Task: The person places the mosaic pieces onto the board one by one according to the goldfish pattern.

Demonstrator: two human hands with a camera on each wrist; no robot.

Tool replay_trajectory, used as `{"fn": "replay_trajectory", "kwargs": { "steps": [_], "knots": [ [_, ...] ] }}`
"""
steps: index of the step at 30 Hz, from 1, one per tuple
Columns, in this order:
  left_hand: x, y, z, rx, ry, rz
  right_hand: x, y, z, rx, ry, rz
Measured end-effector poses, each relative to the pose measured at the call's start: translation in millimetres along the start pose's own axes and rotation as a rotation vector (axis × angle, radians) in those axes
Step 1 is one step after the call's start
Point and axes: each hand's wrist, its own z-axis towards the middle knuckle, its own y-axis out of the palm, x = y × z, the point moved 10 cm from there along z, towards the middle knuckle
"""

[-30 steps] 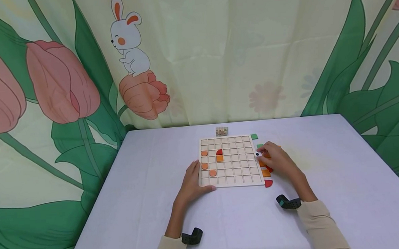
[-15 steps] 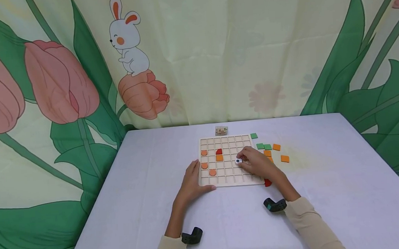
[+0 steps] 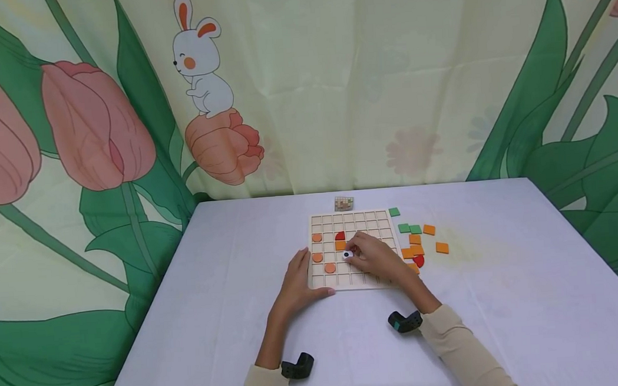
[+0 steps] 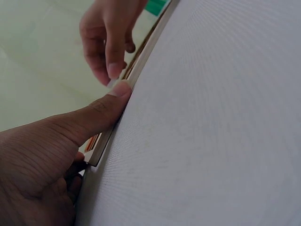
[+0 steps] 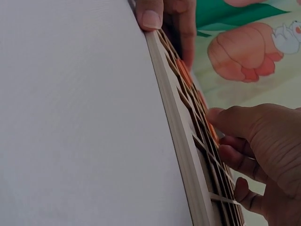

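A pale wooden grid board (image 3: pixel 368 275) lies on the table. My left hand (image 3: pixel 295 283) holds its near left corner, with the thumb on the front edge and the fingers along the left side. Over the board, my right hand (image 3: pixel 375 257) pinches a small white round piece with a black dot (image 3: pixel 347 254) between thumb and fingertips. This piece is just below an orange square (image 3: pixel 340 246), which sits under a red quarter-round piece (image 3: pixel 340 236). Several orange discs (image 3: pixel 330 268) sit in cells on the board's left side.
Right of the board lie several loose orange tiles (image 3: pixel 442 247), green tiles (image 3: pixel 415 229) and a red piece (image 3: pixel 419 261). A small patterned card (image 3: pixel 344 203) is behind the board. A printed curtain (image 3: pixel 308 98) hangs past the table's far edge.
My right hand has carried the white dotted piece leftward from the loose tiles, across the board to beside the orange square. My left hand has stayed at the corner.
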Motion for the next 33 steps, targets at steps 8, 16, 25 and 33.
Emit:
{"fn": "replay_trajectory", "kwargs": {
  "steps": [8, 16, 25, 33],
  "knots": [
    [-0.5, 0.9, -0.2, -0.001, -0.003, 0.005, -10, 6, 1, 0.058, 0.002, -0.022],
    [1.7, -1.1, 0.7, 0.002, -0.001, 0.009, -14, 5, 3, 0.1, 0.005, -0.067],
    [3.7, -3.5, 0.6, 0.009, 0.001, 0.01, -13, 6, 3, 0.097, 0.011, -0.052],
    [1.8, -1.6, 0.7, 0.004, -0.013, 0.013, -12, 7, 3, 0.092, 0.006, -0.04]
  ]
}}
